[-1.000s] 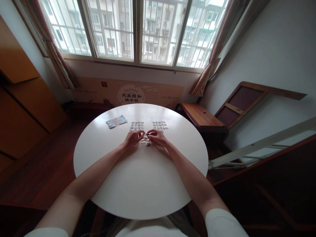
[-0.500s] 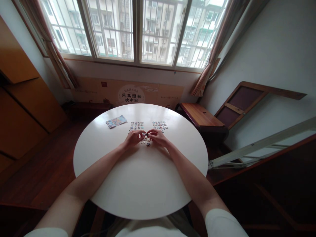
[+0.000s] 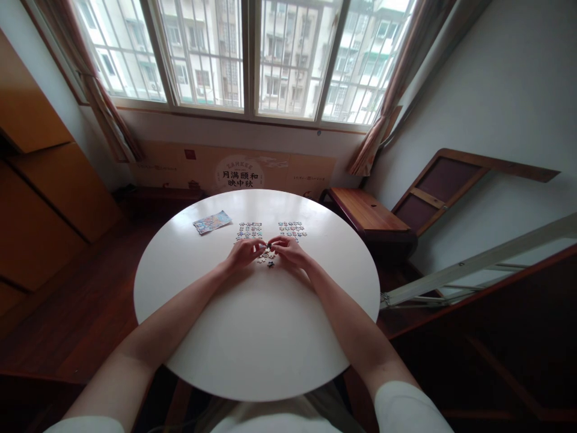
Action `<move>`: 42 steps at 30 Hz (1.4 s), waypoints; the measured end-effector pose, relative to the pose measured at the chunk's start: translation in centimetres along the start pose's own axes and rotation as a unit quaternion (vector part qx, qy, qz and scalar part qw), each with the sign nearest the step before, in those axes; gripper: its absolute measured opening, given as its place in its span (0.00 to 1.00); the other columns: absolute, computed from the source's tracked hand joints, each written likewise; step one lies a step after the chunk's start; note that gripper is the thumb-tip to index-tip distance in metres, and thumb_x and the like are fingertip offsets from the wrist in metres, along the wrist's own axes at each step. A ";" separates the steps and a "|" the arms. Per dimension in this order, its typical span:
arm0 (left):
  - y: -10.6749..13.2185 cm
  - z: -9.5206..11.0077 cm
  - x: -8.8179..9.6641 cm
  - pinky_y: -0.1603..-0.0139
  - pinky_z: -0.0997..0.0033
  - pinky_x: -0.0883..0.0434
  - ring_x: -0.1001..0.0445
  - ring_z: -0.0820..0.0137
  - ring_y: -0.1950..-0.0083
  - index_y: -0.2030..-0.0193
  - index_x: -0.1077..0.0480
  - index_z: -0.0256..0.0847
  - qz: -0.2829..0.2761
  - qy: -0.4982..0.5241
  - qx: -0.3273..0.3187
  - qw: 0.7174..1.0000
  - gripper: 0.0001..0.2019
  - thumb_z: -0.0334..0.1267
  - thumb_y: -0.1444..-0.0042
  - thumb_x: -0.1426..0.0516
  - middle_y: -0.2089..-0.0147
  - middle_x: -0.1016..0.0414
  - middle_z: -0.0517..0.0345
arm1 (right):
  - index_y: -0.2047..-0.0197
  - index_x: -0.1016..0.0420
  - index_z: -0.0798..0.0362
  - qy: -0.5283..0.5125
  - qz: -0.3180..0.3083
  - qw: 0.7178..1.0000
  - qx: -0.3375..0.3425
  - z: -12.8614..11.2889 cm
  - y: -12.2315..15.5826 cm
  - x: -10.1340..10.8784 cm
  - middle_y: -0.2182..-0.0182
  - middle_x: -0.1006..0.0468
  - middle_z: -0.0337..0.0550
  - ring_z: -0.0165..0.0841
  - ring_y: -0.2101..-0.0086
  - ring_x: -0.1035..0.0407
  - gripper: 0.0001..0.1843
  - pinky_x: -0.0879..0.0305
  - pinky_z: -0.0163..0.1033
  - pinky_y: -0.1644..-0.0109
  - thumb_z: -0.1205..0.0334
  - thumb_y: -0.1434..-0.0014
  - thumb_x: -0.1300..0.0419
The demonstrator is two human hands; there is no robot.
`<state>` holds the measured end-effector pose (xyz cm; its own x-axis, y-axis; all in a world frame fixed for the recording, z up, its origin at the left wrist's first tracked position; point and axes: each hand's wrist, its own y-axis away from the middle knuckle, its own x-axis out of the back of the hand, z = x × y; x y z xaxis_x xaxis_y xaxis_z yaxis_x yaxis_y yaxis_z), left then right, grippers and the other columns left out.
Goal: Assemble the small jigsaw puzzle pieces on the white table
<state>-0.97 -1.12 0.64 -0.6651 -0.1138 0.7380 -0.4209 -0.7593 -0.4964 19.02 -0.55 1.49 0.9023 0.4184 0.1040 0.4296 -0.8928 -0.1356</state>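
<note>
Both hands meet over a small pile of loose jigsaw pieces (image 3: 265, 257) on the white round table (image 3: 252, 337). A dark jigsaw piece (image 3: 269, 245) is between the fingertips; my right hand (image 3: 288, 251) pinches it. My left hand (image 3: 246, 252) is closed too, its fingertips at the same piece. One dark piece (image 3: 271, 264) lies at the near edge of the pile. Beyond my left hand sits a block of pieces in rows (image 3: 250, 230); another block of rows (image 3: 293, 228) lies beyond my right hand. The hands partly hide the pile.
A colourful picture sheet (image 3: 212, 222) lies at the table's far left. Behind the table a printed board (image 3: 279, 165) stands under the barred window. A wooden bench (image 3: 369, 209) is to the right, near a folded wooden frame (image 3: 442, 186) against the wall.
The dark piece between my fingertips has turned slightly. Both hands and arms stay in nearly the same place.
</note>
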 end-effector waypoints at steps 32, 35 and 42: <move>-0.2 -0.5 -0.4 0.73 0.80 0.39 0.34 0.78 0.78 0.65 0.25 0.41 0.013 0.030 0.043 0.999 0.12 0.44 0.45 0.46 0.79 0.30 0.62 | 0.70 0.27 0.56 0.066 0.056 0.996 0.012 0.7 -0.5 -0.4 0.78 0.25 0.40 0.28 0.76 0.34 0.14 0.36 0.34 0.71 0.54 0.56 0.36; -0.2 -0.4 -0.3 0.73 0.80 0.39 0.35 0.78 0.78 0.65 0.25 0.41 0.008 0.030 0.040 0.999 0.11 0.44 0.45 0.46 0.79 0.30 0.63 | 0.70 0.27 0.56 0.073 0.055 0.996 0.012 0.8 -0.5 -0.4 0.78 0.26 0.40 0.28 0.76 0.34 0.13 0.36 0.34 0.71 0.55 0.56 0.36; -0.2 -0.4 -0.3 0.73 0.80 0.39 0.35 0.78 0.78 0.65 0.25 0.41 0.002 0.034 0.041 0.999 0.11 0.42 0.46 0.46 0.80 0.30 0.63 | 0.70 0.28 0.56 0.079 0.054 0.995 0.016 0.9 -0.6 -0.4 0.78 0.26 0.39 0.28 0.76 0.34 0.11 0.37 0.34 0.71 0.57 0.55 0.36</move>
<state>-0.93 -0.65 0.33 -0.7086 -0.0756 0.7016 -0.3681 -0.8086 -0.4589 18.48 -0.06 0.62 0.9273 0.2872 0.2402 0.3342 -0.9240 -0.1856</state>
